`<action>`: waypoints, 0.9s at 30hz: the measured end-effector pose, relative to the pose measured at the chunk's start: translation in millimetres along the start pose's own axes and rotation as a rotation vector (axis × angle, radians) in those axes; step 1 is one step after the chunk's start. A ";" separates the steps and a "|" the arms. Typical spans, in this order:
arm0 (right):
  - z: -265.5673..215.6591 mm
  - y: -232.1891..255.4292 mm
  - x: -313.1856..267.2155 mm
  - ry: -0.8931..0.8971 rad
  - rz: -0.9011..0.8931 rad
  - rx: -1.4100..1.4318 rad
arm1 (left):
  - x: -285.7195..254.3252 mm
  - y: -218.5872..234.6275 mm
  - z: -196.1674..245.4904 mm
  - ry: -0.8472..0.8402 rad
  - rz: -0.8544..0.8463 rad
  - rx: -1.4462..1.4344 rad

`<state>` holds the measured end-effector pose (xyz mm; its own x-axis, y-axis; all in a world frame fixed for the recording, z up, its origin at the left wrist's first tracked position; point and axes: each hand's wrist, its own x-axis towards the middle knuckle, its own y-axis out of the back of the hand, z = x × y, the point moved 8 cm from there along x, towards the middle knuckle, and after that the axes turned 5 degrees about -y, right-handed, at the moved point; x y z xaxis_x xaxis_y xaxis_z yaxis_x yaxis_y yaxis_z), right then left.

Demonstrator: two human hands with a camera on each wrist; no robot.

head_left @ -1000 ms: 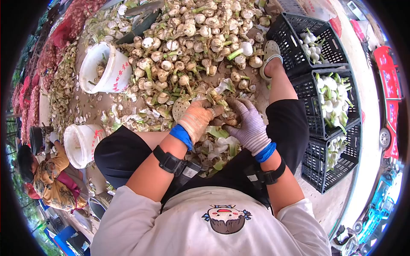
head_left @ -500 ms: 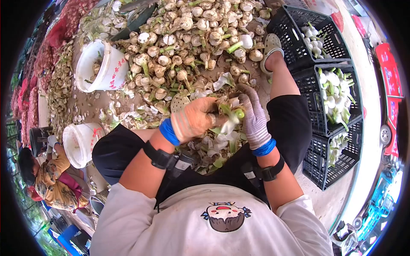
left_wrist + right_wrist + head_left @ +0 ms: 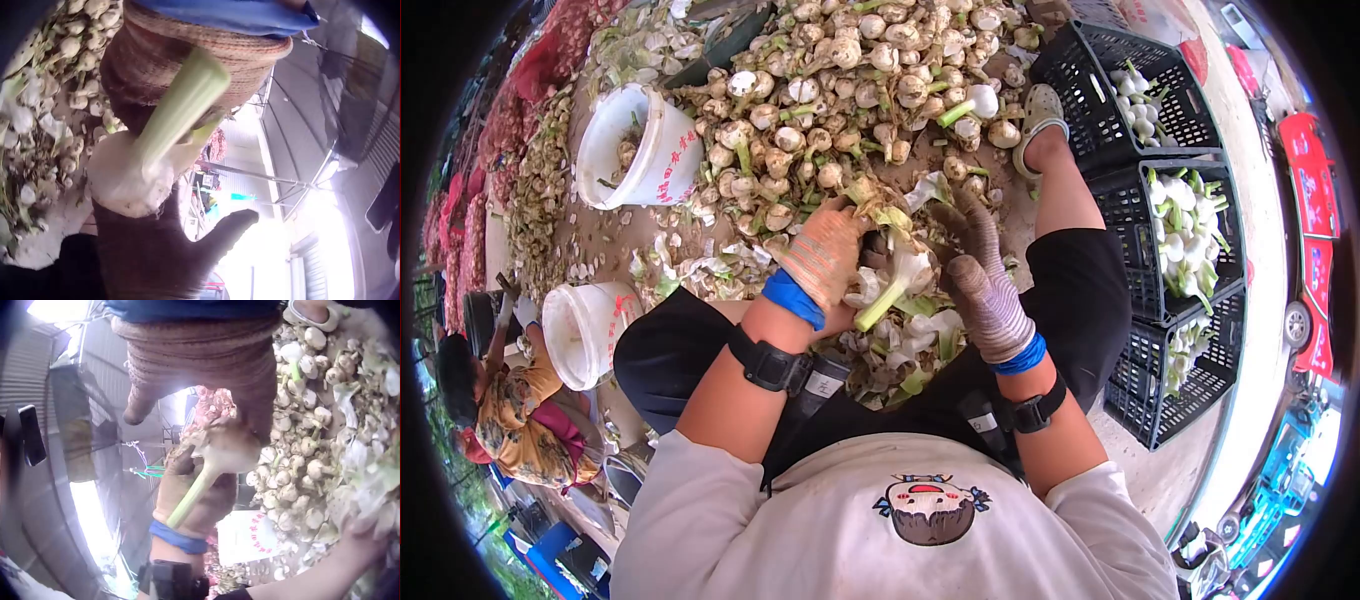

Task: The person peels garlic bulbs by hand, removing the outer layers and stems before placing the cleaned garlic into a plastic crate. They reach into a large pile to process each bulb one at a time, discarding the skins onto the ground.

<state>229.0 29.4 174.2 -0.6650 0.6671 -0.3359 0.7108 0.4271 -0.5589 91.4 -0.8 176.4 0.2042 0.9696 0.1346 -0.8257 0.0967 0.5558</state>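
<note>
In the head view, the gloved left hand (image 3: 825,252) grips a garlic bulb (image 3: 908,268) with dirty outer leaves bunched at its fingers. Its cut green stem (image 3: 880,306) points down toward the lap. The gloved right hand (image 3: 992,300) is just right of the bulb, thumb apart and fingers extended. In the left wrist view, the white bulb (image 3: 128,178) lies between the left hand (image 3: 181,59) and the right palm (image 3: 150,256); contact with the right hand is unclear. The right wrist view shows the bulb (image 3: 232,450) near the right hand's fingers (image 3: 253,415).
A heap of unpeeled garlic (image 3: 830,100) spreads ahead, with loose skins (image 3: 910,350) between the legs. White buckets (image 3: 668,150) stand left. Black crates (image 3: 1105,225) holding cleaned garlic (image 3: 1185,235) line the right. Another person (image 3: 530,420) sits far left.
The stem has swung from facing the camera to pointing down and left. The left hand has moved slightly up; the right thumb and fingers have spread apart, away from the bulb.
</note>
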 end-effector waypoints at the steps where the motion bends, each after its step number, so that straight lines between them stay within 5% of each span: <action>1: -9.0 -0.9 -4.2 0.079 0.046 -0.204 | -1.1 -0.5 10.8 -0.013 -0.016 0.028; 7: 18.9 -0.8 -12.3 -0.050 -0.041 -0.042 | 9.2 -6.1 40.6 -0.093 -0.079 0.415; 9: 23.3 2.9 -14.3 -0.106 0.023 -0.049 | 5.4 -13.2 2.6 0.219 0.034 -0.199; 11: 14.7 2.0 -16.6 -0.036 -0.016 -0.089 | 9.4 6.0 -3.8 0.191 0.102 0.020; 13: 18.5 3.5 -22.5 -0.180 -0.056 0.119 | -1.4 28.8 -36.9 0.542 0.586 -0.830; 14: 24.4 13.3 -21.5 -0.222 -0.001 0.033 | 13.1 40.3 -20.4 0.268 0.430 -0.027; 17: 42.9 40.6 -14.4 -0.353 0.149 -0.042 | 13.5 4.8 5.9 0.237 0.232 -0.175; 18: 48.5 48.1 -8.6 -0.331 0.212 -0.045 | 11.4 -4.1 23.9 0.220 0.057 0.009; 19: 47.9 45.9 -7.2 -0.332 0.209 -0.042 | 11.5 -6.3 37.4 0.222 0.056 0.013; 21: 27.0 52.5 -7.5 -0.193 0.344 -0.492 | 17.8 -11.1 72.3 0.008 0.051 0.315; 23: 40.7 69.3 -8.6 -0.265 0.381 -0.512 | 16.5 -17.0 70.8 0.004 -0.002 0.377; 25: 56.5 81.7 -3.1 -0.254 0.280 -0.660 | 14.8 -22.5 77.8 -0.080 -0.011 0.528; 26: 22.4 49.4 -14.1 -0.026 0.224 -0.844 | 14.6 -24.3 75.4 -0.079 -0.011 0.527; 27: 9.0 42.5 -15.7 -0.026 0.222 -0.844 | 15.3 -25.6 73.0 -0.098 -0.005 0.527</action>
<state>267.7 31.6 148.9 -0.4883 0.7791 -0.3933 0.7502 0.6049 0.2669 154.1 -4.8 224.1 0.2767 0.9414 0.1927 -0.4537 -0.0488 0.8898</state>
